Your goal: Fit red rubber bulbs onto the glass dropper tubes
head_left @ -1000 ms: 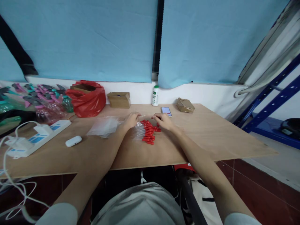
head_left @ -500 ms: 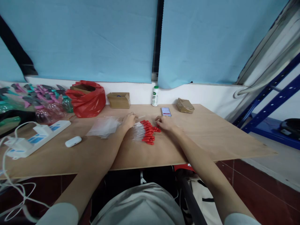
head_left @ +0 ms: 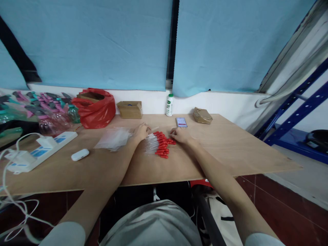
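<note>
Head view. A row of clear slender droppers with red rubber bulbs [head_left: 159, 144] lay side by side on the pale plywood tabletop [head_left: 205, 153], bulbs to the right, clear stems to the left, midway between the person's two hands. The left hand [head_left: 141, 131] rested, fingers curled downward, on the far left end of the row, touching the clear stems; whether it pinched a single stem could not be told. The right hand [head_left: 180, 134] lay palm down at the far right end, its fingertips touching the red bulbs, loosely bent and lifting nothing that could be seen.

Handling, as judged: the droppers appeared very light and apt to roll or scatter at a nudge. The clear stems looked thin, smooth and probably brittle or easily bent, hence poor places for a firm pinch. The red bulbs looked soft and grippy, and would give under pressure; a light hold at the bulb or its neck seemed safest.

Surroundings: a crumpled clear plastic bag [head_left: 112, 138] lay just left of the left hand; a smartphone with lit screen [head_left: 181, 122] lay just beyond the right hand; a small white earbud case [head_left: 80, 154] sat well apart to the left.
</note>
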Demonstrator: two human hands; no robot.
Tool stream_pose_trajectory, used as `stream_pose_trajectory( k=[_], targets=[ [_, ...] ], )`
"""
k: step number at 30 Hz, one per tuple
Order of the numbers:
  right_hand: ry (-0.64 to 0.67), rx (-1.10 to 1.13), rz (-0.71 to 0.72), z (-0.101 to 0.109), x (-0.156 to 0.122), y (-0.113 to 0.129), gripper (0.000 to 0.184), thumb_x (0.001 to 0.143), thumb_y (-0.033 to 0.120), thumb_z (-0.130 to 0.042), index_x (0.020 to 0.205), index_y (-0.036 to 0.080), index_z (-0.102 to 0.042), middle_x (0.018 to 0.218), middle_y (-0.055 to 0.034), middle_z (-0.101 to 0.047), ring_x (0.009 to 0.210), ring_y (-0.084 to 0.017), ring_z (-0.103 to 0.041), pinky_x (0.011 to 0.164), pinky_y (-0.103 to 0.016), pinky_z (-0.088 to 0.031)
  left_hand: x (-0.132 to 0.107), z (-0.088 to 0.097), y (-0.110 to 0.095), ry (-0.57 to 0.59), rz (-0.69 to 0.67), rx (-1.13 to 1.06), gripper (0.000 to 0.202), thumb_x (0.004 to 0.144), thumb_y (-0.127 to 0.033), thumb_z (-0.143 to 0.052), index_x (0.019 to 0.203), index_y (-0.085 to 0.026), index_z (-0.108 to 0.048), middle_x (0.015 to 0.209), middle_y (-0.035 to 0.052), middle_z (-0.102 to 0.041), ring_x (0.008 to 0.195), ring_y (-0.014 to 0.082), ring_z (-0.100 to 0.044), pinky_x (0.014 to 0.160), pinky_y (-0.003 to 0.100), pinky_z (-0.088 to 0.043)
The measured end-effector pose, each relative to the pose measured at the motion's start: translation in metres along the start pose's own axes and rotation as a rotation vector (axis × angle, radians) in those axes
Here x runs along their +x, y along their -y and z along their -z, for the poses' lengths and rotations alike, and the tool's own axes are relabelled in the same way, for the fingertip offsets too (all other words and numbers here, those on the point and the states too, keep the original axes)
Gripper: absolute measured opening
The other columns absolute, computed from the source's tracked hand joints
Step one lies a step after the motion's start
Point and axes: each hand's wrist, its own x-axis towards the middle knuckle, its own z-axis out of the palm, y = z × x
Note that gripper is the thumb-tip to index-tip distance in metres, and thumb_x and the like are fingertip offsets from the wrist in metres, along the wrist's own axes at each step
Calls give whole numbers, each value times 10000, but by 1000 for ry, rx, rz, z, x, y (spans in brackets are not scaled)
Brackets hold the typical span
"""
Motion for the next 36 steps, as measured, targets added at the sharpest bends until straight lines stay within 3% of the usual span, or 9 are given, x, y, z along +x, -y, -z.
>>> stream_pose_trajectory(
  k=[4, 13, 17, 20, 22, 26, 36],
  targets=[
    [-2, 3, 3, -1, 0, -1, 141, 949, 235, -652, 1026, 200, -766, 912, -33, -795, 794, -158, -685, 691, -237, -427, -2, 4, -4, -14, -7, -1, 242, 936, -218, -596, 1108, -239, -765, 1178, 83, -669, 1159, 218, -618, 1087, 331, -451],
    [-15, -36, 16, -1, 0, 1, 126, 933, 257, -683, 1003, 213, -778, 948, -38, -794, 815, -169, -686, 682, -246, -420, -7, 13, -13, 10, 44, 26, 156, 891, -299, -684, 1001, -229, -771, 1117, 97, -664, 1090, 254, -627, 988, 346, -489],
    [-9, -27, 17, -1, -1, 2, 131, 929, 250, -678, 1001, 210, -780, 947, -40, -795, 806, -166, -687, 671, -245, -419, -8, 12, -11, -24, 80, 46, 198, 903, -339, -675, 1041, -231, -767, 1171, 112, -643, 1149, 275, -607, 1046, 378, -467],
    [-1, -26, 14, -1, 0, 1, 144, 926, 238, -667, 1010, 209, -781, 955, -43, -797, 810, -166, -689, 676, -245, -429, -7, 8, -7, -112, 123, 81, 332, 897, -406, -684, 1175, -233, -737, 1309, 131, -604, 1260, 304, -555, 1122, 414, -418],
    [-6, -39, 13, -1, 0, 1, 153, 924, 234, -668, 1021, 209, -784, 973, -45, -799, 831, -171, -692, 690, -246, -438, -5, 6, -4, -102, 127, 75, 389, 905, -428, -671, 1238, -231, -716, 1348, 123, -613, 1276, 293, -558, 1134, 400, -412],
    [-10, -44, 20, -1, 0, 2, 144, 933, 250, -677, 1017, 206, -786, 961, -48, -799, 831, -176, -691, 703, -250, -447, -3, 1, 1, 6, 87, 21, 283, 937, -379, -624, 1138, -233, -760, 1249, 85, -717, 1193, 251, -635, 1091, 343, -452],
    [-18, -43, 38, -3, 2, -1, 140, 934, 271, -683, 1002, 200, -782, 956, -51, -791, 800, -174, -678, 666, -257, -423, -2, 6, -1, -10, 111, -37, 180, 901, -245, -671, 1024, -211, -797, 1142, 85, -770, 1078, 230, -687, 1019, 321, -499]
  ],
)
